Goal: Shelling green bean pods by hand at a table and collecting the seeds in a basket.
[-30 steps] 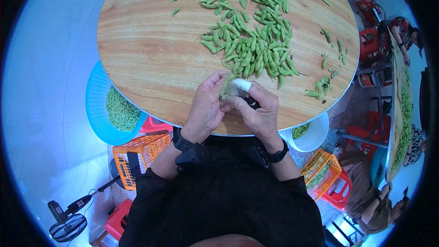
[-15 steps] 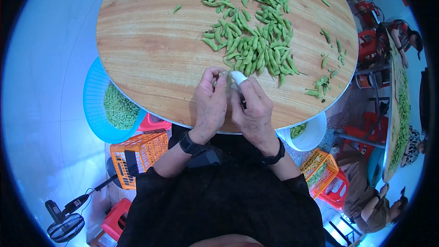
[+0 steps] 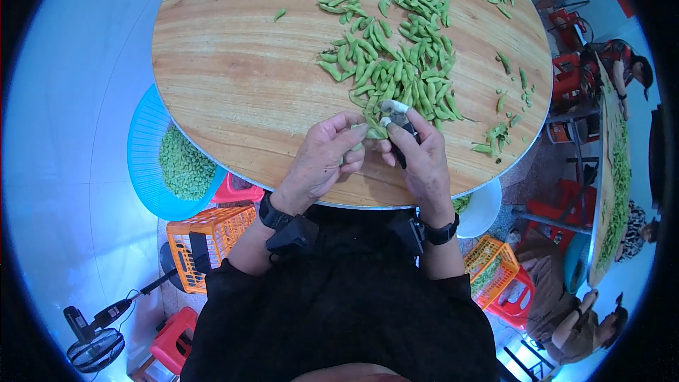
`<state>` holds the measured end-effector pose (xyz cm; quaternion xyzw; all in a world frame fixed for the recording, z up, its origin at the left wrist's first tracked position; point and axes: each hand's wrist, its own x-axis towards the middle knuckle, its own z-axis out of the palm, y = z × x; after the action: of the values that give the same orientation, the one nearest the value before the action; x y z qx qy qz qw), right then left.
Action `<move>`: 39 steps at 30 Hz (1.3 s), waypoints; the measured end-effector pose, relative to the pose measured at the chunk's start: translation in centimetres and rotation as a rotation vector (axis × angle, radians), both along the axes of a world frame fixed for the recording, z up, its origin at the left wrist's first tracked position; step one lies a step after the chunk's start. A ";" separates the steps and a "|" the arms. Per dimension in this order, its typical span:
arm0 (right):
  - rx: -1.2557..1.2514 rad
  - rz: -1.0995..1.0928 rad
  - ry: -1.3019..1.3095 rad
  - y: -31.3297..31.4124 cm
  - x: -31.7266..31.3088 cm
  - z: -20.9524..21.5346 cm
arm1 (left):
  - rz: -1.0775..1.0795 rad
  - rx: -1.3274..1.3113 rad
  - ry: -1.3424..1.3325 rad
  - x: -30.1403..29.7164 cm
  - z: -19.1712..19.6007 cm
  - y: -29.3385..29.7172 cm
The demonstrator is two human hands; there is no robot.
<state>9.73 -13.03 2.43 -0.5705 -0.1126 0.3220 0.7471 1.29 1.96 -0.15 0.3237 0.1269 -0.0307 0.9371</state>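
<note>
My left hand is closed near the table's front edge, pinching a green soybean pod between thumb and fingertips. Its other fingers curl under and may hold more green pieces, which I cannot make out. My right hand is wrapped round a small black-handled tool whose working end meets the pod; the exact kind is unclear. White wrapping covers the right index fingertip. Just beyond both hands, a heap of pods lies on the round wooden table.
Below the table's left edge stands a blue basket of shelled beans, near an orange crate. A white bucket and another orange crate stand right. Pod scraps lie at the table's right. Several people sit at another table.
Both hands have shifted slightly, the right one moving rightward and apart from the left. The pod and black tool now show more plainly between them.
</note>
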 end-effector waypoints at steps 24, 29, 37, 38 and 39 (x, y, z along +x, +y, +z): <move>-0.322 0.132 -0.598 -0.3 0.5 0.1 | -0.185 0.385 0.088 0.3 1.1 1.6; -0.201 0.173 -0.354 0.0 -0.1 1.1 | -0.217 0.439 0.050 0.1 1.4 1.7; -0.083 0.177 -0.078 -1.0 -0.2 1.2 | -0.246 0.219 0.061 -0.1 1.9 1.0; -0.127 0.151 -0.193 -0.9 -0.7 1.7 | -0.246 0.259 0.055 -0.1 1.6 0.8; -0.171 0.123 -0.309 -0.8 -1.0 2.1 | -0.245 0.299 0.048 -0.2 1.5 0.8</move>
<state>8.75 -13.84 4.53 -0.6665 -0.2329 0.2842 0.6487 1.10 2.72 1.31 0.4714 0.1122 -0.1331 0.8646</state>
